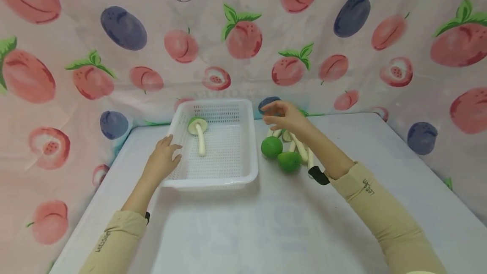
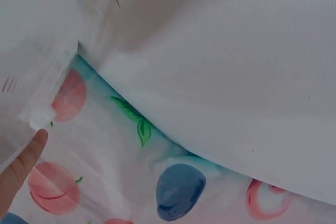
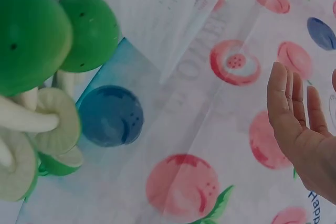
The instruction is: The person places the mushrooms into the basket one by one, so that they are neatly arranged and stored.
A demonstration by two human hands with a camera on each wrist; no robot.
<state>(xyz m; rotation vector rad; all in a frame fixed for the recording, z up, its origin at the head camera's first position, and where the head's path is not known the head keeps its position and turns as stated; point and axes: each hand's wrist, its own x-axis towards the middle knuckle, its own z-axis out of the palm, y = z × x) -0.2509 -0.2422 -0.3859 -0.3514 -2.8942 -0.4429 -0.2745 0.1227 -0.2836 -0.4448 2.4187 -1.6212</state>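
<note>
A white plastic basket (image 1: pixel 249 147) with slotted walls stands on the table. Inside it, toward the back left, lies a mushroom (image 1: pixel 201 141) with a green cap and a pale stem. My left hand (image 1: pixel 161 160) is at the basket's left rim with its fingers loosely spread; in the left wrist view a fingertip (image 2: pixel 39 140) shows right by the basket edge. My right hand (image 1: pixel 287 119) hovers, fingers loosely bent and nothing between them, over a pile of green-capped mushrooms (image 1: pixel 290 162). Several mushrooms (image 3: pixel 31 35) appear close up in the right wrist view, partly hidden in the head view.
The white table (image 1: pixel 285 231) carries the basket and, to its right, the mushroom pile. A fruit-print cloth (image 1: pixel 213 58) hangs behind the table's back edge and continues along its sides. A black band (image 1: pixel 318 175) is at the right wrist.
</note>
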